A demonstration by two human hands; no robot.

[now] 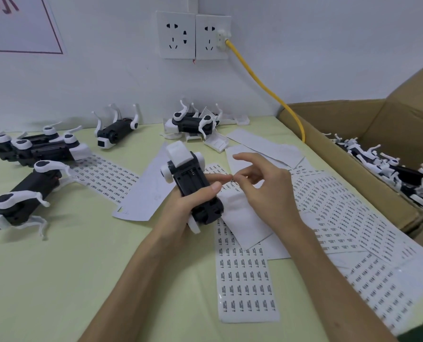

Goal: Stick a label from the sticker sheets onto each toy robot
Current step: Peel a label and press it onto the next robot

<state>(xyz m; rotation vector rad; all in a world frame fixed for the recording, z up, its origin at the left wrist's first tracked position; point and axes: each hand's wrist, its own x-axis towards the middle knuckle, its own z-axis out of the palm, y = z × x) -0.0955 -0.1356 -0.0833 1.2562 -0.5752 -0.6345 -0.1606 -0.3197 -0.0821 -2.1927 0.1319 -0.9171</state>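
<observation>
My left hand (188, 206) grips a black and white toy robot (190, 178) belly up above the middle of the table. Just to its right, my right hand (259, 183) pinches a tiny label (232, 178) between thumb and forefinger, close to the robot's underside. Sticker sheets (247, 280) printed with rows of small labels lie spread below and to the right of my hands. Another sticker sheet (104, 176) lies at the left. Several more toy robots lie on the table at the left (42, 146) and at the back (193, 122).
An open cardboard box (353, 169) at the right holds several toy robots (390, 169). A yellow cable (267, 90) runs from a wall socket (213, 37) down to the table beside the box. Blank backing sheets (144, 191) lie among the stickers.
</observation>
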